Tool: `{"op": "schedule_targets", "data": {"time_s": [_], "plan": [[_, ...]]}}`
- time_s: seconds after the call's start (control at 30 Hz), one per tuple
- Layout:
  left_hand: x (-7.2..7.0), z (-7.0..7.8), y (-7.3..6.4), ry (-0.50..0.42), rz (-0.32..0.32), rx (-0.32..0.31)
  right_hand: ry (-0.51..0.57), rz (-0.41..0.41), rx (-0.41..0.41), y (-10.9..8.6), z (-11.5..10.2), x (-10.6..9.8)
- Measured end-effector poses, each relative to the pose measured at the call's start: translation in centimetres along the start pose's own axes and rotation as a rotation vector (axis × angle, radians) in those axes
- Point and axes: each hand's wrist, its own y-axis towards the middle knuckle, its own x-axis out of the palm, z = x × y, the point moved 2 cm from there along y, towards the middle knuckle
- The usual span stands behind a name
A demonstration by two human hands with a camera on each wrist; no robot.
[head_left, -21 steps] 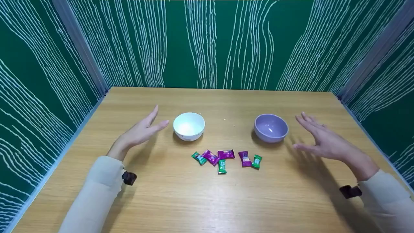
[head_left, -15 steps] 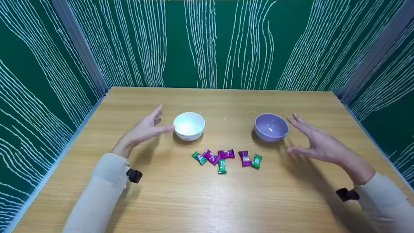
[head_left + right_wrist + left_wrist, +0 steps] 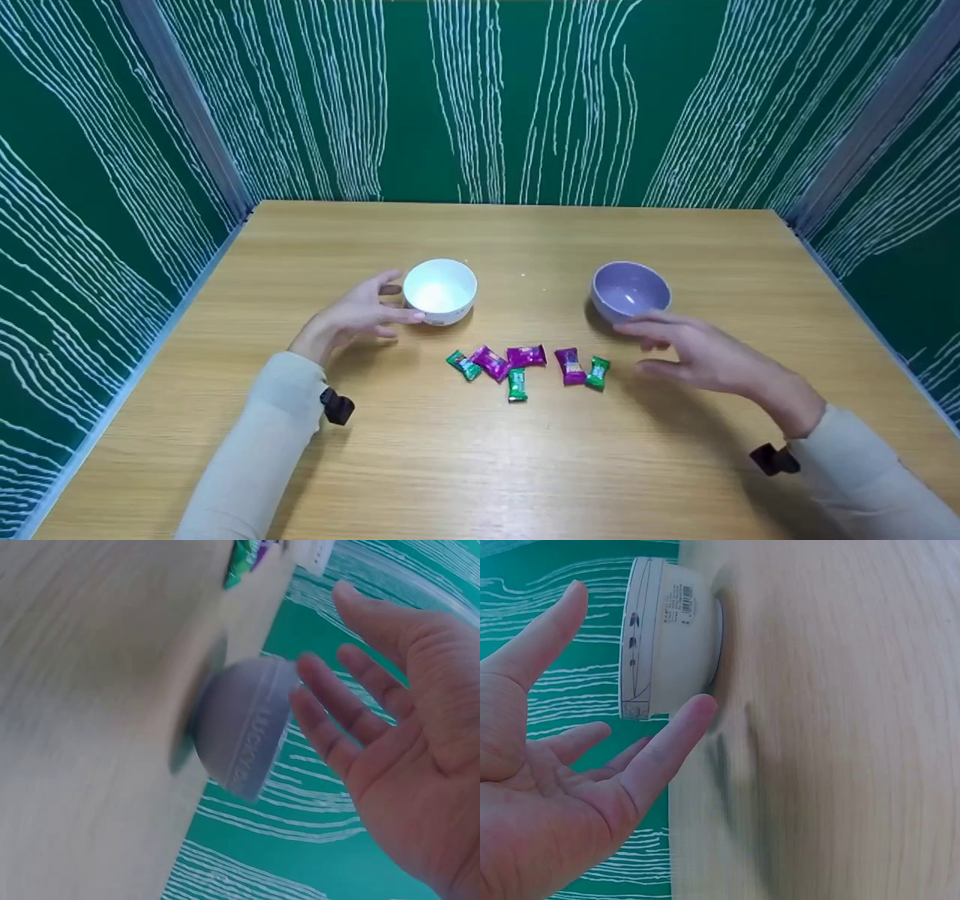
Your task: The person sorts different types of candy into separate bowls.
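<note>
**Left hand (image 3: 360, 311) at white bowl (image 3: 441, 294); right hand (image 3: 694, 354) at purple bowl (image 3: 631, 291)**

Bowls: both upright on the table (image 3: 480, 465), well apart. Round, so no long axis to line up with; the side of approach is what matters.

Left: white bowl lies just right of the fingertips. Fingers apart and loosely extended, holding nothing. In the head view one tip overlaps the bowl's near-left wall; left wrist view has a tip in line with its foot. Contact: cannot tell.

Right: purple bowl lies forward and left of the palm. Fingers extended with a slight bend, thumb apart, nothing held. Leading fingers cross the bowl's near-right edge in the head view; right wrist view sets the tips by its rim. Contact: cannot tell.

Nearer hand: left for white, right for purple.

Candies, on the near side of the bowls: left green candy (image 3: 464, 365) and left purple candy (image 3: 490, 364) lie slantwise; middle purple candy (image 3: 526, 356) lies crosswise; lower green candy (image 3: 517, 385), right purple candy (image 3: 570, 367) and right green candy (image 3: 598, 373) point roughly front to back. Right green candy is the closest of these to the right hand, left of its thumb.
</note>
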Motion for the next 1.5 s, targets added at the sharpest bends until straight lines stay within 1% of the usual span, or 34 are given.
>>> {"op": "schedule_targets", "data": {"time_s": [0.1,0.17,0.33,0.43,0.57,0.77,0.83,0.97,1.03,1.3,1.4,1.5], "plan": [[0.4,-0.1,0.4,-0.007,-0.006,-0.01,-0.023,-0.084,-0.011,0.5,0.1,1.1],[0.6,0.0,0.6,-0.003,0.003,-0.022,-0.056,-0.112,-0.033,0.8,0.2,1.8],[1.0,-0.1,1.1,-0.014,0.032,-0.042,-0.113,-0.144,-0.07,1.5,0.0,3.1],[1.1,-0.2,1.3,-0.027,0.047,-0.041,-0.137,-0.16,-0.078,1.9,-0.1,3.4],[1.1,-0.2,1.5,-0.041,0.073,-0.043,-0.15,-0.174,-0.081,2.3,-0.2,3.6],[1.0,0.0,1.5,-0.053,0.091,-0.086,-0.146,-0.187,-0.09,2.8,-0.3,3.8],[0.9,0.1,1.5,-0.042,0.095,-0.079,-0.141,-0.189,-0.093,2.9,-0.3,3.9],[0.7,0.1,1.6,0.019,0.097,-0.031,-0.129,-0.183,-0.117,3.1,-0.4,3.8],[0.7,0.1,1.5,0.04,0.093,-0.019,-0.127,-0.181,-0.13,3.2,-0.4,3.8],[0.4,-0.1,1.4,0.062,0.069,-0.037,-0.12,-0.192,-0.116,3.2,-0.6,3.8],[0.4,0.0,1.5,0.086,0.078,-0.034,-0.118,-0.198,-0.108,3.2,-0.7,3.8],[0.7,0.2,1.8,0.136,0.111,0.008,-0.117,-0.202,-0.099,3.2,-0.8,3.7]]}}
